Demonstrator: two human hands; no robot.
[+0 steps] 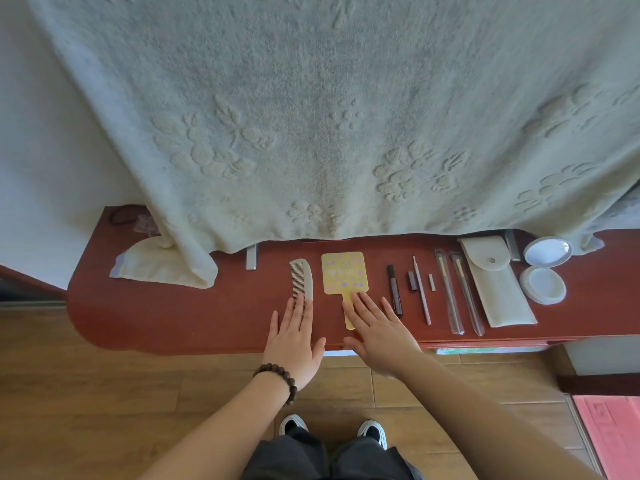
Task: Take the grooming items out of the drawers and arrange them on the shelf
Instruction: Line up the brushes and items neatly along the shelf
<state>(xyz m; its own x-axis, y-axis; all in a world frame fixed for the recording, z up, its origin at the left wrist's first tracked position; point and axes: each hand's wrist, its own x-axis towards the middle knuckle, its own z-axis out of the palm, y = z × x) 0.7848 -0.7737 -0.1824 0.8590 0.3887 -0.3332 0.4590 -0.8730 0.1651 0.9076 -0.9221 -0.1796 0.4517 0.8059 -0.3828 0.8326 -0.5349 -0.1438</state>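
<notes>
While both of your hands lie flat on the red shelf [156,317], the row of grooming items is nearly set. At far left a pale cloth [156,268] sits partly under the hanging towel [329,116]. Your left hand [294,341], fingers straight and slightly spread, rests its fingertips on the lower end of the comb [302,280]. Your right hand [377,336], fingers likewise straight and fanned, covers most of the handle of the yellow mirror [344,273]. To finish this step well, nudge with flat fingertips only, so that comb and mirror lie parallel, apart, and level with the neighbours. Further right lie a dark tube [394,289], a thin stick [423,296], two wrapped sticks [460,296], a pouch [495,289] and an open compact [545,270]. The towel hides the shelf's back edge; the small dark things at its far left corner cannot be identified, and the drawers are barely visible below the front edge.
</notes>
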